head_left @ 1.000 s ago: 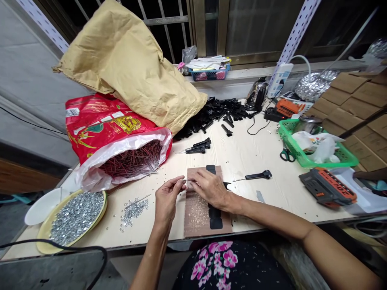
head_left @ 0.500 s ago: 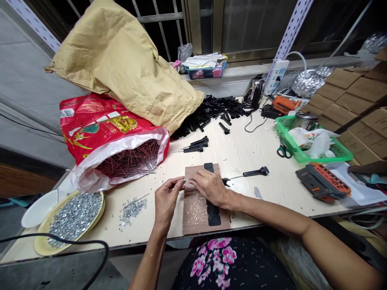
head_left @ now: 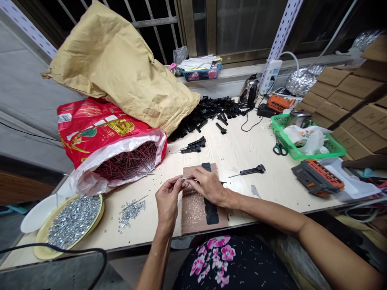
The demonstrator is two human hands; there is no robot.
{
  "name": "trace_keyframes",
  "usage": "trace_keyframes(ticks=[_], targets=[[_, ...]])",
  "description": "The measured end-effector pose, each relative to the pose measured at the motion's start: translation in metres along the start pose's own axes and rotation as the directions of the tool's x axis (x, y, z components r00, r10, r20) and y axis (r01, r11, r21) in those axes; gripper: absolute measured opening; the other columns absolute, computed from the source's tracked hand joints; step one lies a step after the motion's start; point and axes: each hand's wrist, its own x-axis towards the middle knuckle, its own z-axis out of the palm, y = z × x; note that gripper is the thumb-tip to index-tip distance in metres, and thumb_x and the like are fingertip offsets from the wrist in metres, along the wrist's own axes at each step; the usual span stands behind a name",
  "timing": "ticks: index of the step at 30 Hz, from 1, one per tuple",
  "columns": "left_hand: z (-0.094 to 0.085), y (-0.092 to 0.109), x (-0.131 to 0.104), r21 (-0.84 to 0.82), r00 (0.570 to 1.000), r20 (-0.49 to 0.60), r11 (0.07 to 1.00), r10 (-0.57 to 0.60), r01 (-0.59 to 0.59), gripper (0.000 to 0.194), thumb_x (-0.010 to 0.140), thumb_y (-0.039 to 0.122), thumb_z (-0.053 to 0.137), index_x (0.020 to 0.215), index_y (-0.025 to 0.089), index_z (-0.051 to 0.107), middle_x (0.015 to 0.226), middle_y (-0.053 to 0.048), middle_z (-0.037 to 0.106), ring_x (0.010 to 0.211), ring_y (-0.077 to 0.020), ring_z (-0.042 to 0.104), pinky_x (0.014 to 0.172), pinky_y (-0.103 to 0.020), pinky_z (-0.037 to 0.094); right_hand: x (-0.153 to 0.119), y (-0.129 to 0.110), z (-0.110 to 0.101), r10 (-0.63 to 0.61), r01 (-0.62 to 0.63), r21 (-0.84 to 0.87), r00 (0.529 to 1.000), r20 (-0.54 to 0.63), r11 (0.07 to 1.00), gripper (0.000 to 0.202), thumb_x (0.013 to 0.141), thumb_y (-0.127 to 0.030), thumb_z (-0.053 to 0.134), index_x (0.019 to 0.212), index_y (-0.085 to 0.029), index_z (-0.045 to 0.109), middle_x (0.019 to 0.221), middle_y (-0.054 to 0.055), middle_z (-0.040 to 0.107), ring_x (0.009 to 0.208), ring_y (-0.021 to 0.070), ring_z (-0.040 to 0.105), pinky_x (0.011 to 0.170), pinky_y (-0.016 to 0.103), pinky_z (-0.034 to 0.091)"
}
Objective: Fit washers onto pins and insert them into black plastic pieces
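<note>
My left hand (head_left: 168,198) and my right hand (head_left: 209,186) meet above a brown board (head_left: 193,219), each pinching a thin metal rod (head_left: 185,179) between thumb and fingers. Black pads (head_left: 212,218) run along the board's right side, and pale crumbs lie on its left part. The wrist of my right hand passes over the pads. Right of the board lies a black-handled tool with a thin metal shaft (head_left: 252,170). Small silver pieces (head_left: 130,213) are scattered on the table left of my left hand, with one thin rod among them.
A yellow bowl (head_left: 40,244) of silver pieces stands at the left. Behind it, a red bag (head_left: 87,129) of thin rods lies open beneath a brown paper sack (head_left: 111,60). Black parts (head_left: 211,110) are heaped behind. Scissors (head_left: 280,149), a green basket (head_left: 321,155) and a battery (head_left: 317,177) lie right.
The camera view has shifted slightly. Both hands keep their pinch on the thin rod over the board, with little visible movement.
</note>
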Motion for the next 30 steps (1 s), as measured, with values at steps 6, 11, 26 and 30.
trace_keyframes(ticks=[6,11,26,30], targets=[[0.001,-0.001,0.001,0.022,1.0,0.008,1.0,0.005,-0.005,0.03,0.07,0.032,0.073,0.092,0.012,0.068,0.075,-0.002,0.069,0.066,-0.0117,0.064,0.073,-0.027,0.052,-0.002,0.003,0.001,0.04,-0.04,0.003,0.999,0.023,0.999,0.02,0.095,-0.027,0.045,0.09,-0.016,0.06,0.087,0.005,0.059,0.077,0.0137,0.056,0.068,0.024,0.043],[-0.001,-0.006,0.004,0.039,0.998,0.062,0.999,-0.025,0.023,0.032,0.069,0.033,0.073,0.093,0.013,0.069,0.072,-0.002,0.069,0.066,-0.0125,0.063,0.074,-0.029,0.052,-0.001,0.006,-0.003,0.087,-0.095,0.182,0.995,0.049,0.979,0.018,0.094,-0.023,0.046,0.087,-0.015,0.06,0.086,0.004,0.06,0.079,0.013,0.054,0.072,0.024,0.042],[0.009,-0.011,0.009,0.11,0.996,0.089,0.994,-0.029,0.019,0.036,0.069,0.038,0.072,0.094,0.012,0.069,0.071,-0.003,0.069,0.067,-0.0143,0.063,0.074,-0.03,0.051,-0.004,0.012,-0.015,0.165,-0.186,0.299,0.982,0.092,0.936,0.011,0.088,-0.018,0.055,0.092,-0.015,0.065,0.084,0.003,0.059,0.08,0.013,0.056,0.075,0.026,0.045],[0.008,-0.018,0.009,0.098,0.994,0.099,0.994,-0.055,0.045,0.038,0.069,0.04,0.072,0.095,0.012,0.068,0.074,-0.005,0.07,0.069,-0.0155,0.065,0.076,-0.032,0.052,-0.008,0.018,-0.012,0.081,-0.099,0.223,0.993,0.088,0.97,0.017,0.09,-0.018,0.052,0.102,-0.017,0.065,0.089,0.004,0.056,0.083,0.0137,0.055,0.075,0.026,0.046]])
